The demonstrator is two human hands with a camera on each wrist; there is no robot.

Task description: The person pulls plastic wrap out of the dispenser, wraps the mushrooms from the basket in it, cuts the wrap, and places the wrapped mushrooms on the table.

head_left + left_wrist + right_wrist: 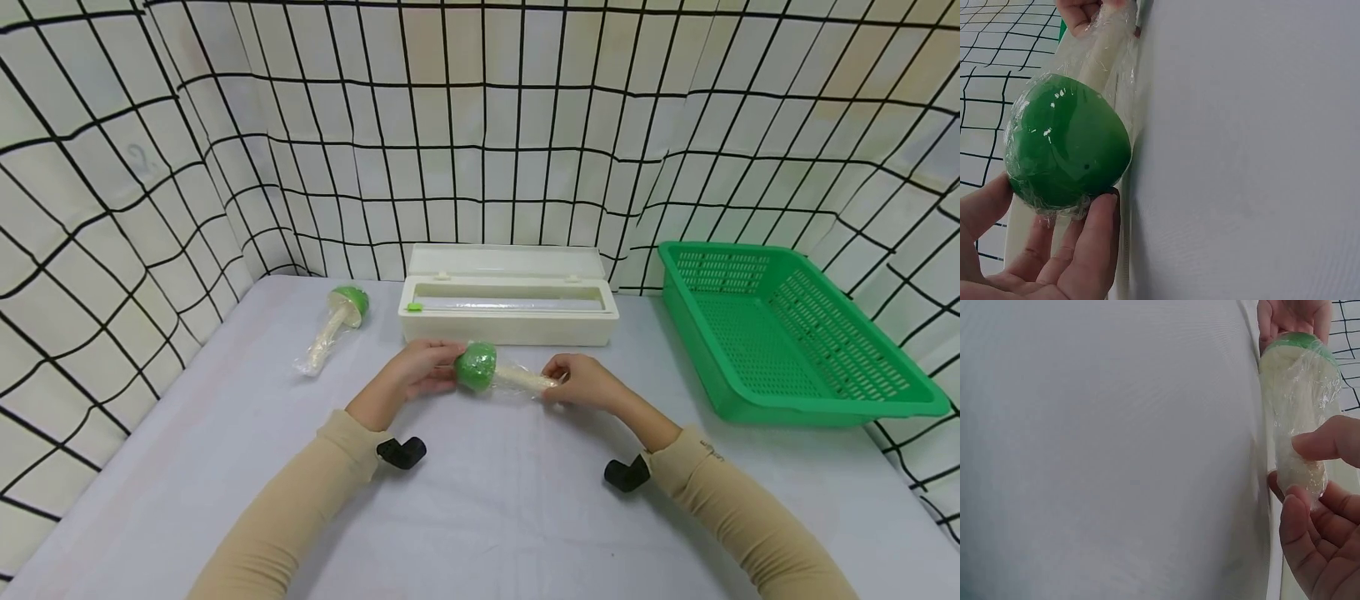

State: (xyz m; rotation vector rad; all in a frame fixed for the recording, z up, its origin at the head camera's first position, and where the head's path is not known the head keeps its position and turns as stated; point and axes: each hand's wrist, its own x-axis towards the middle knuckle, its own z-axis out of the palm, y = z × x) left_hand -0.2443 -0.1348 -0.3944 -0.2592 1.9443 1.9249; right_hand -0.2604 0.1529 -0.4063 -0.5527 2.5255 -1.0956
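A mushroom [476,367] with a green cap and pale stem, wrapped in clear film, is held sideways between both hands. My left hand [427,367] grips the cap's rounded end, its thumb and fingertips against the film in the left wrist view. My right hand [585,383] pinches the stem's far end between thumb and fingers, as the right wrist view shows. A second film-wrapped mushroom [349,307] lies at the back left, its stem toward the front. Just behind the hands stands a white cling film dispenser [510,327] with its lid raised.
A green plastic basket [795,408] stands at the right, with nothing visible inside. White cloth covers the table [480,517]. Black netting over white sheeting [480,117] encloses the back and sides. A small black device [402,452] sits at the left wrist, with another at the right.
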